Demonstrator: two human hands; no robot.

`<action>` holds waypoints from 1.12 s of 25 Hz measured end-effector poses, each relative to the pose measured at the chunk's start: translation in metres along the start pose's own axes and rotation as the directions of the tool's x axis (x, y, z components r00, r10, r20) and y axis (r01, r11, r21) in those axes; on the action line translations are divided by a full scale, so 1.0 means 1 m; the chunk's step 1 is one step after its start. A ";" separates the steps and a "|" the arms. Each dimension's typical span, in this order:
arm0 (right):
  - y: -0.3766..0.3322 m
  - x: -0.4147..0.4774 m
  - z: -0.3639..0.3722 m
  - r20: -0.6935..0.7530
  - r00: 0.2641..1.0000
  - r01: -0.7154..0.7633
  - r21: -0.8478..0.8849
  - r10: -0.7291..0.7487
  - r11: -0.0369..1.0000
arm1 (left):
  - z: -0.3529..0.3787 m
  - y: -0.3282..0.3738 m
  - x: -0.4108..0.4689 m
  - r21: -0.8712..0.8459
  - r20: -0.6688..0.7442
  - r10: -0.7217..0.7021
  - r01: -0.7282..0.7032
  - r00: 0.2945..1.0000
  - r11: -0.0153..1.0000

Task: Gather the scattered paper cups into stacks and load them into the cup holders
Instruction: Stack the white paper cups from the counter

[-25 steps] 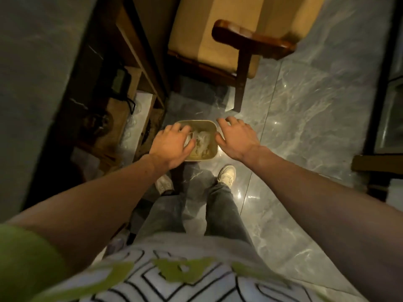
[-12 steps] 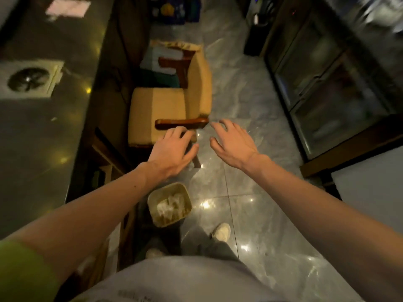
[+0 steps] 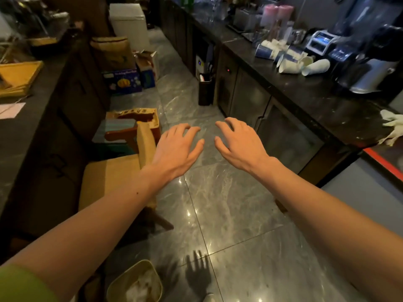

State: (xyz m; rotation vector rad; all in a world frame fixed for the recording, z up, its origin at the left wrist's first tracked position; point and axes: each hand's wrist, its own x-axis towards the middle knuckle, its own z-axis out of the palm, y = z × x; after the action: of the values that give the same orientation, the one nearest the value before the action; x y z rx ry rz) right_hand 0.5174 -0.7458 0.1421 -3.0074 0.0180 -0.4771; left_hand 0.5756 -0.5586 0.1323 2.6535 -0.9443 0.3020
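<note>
Several paper cups, white and blue, lie scattered on their sides on the dark counter at the upper right. One large white cup lies nearest the machines. My left hand and my right hand hover side by side in mid-air over the floor, palms down, fingers spread, holding nothing. Both are well short of the cups. I cannot make out any cup holder.
A tan armchair stands at my left, a small bin with crumpled paper near my feet. Boxes crowd the aisle's far left. Coffee machines line the counter's back. A white glove lies at the right edge.
The view has lifted from the bin at my feet up to the aisle and the counter with cups. Both hands stayed open and rose away from the bin.
</note>
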 end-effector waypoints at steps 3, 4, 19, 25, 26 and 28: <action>0.046 0.020 -0.014 -0.054 0.998 -0.044 -0.004 0.044 0.999 | 0.007 0.022 0.048 0.016 -0.010 0.036 -0.036 0.999 0.999; 0.062 0.028 -0.018 -0.064 0.996 -0.057 -0.012 0.057 0.998 | 0.010 0.028 0.065 0.020 -0.009 0.053 -0.053 0.999 0.998; 0.265 0.255 0.027 -0.056 0.973 -0.229 -0.102 0.225 0.968 | 0.109 0.011 0.390 -0.097 -0.058 0.188 -0.193 0.981 0.976; 0.349 0.346 0.053 -0.041 0.949 -0.314 -0.109 0.311 0.943 | 0.155 0.008 0.518 -0.159 -0.040 0.234 -0.237 0.971 0.958; 0.366 0.360 0.060 -0.042 0.945 -0.326 -0.105 0.323 0.940 | 0.166 0.007 0.538 -0.179 -0.037 0.232 -0.235 0.972 0.955; 0.400 0.386 0.075 -0.043 0.940 -0.342 -0.092 0.340 0.935 | 0.187 0.006 0.580 -0.205 -0.031 0.232 -0.233 0.972 0.951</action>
State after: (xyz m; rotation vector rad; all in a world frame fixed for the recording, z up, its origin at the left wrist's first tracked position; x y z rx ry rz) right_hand 0.9090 -1.1467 0.1509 -2.9962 0.5723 -0.4890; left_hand 1.0300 -0.9643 0.1312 2.3544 -1.2188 0.2497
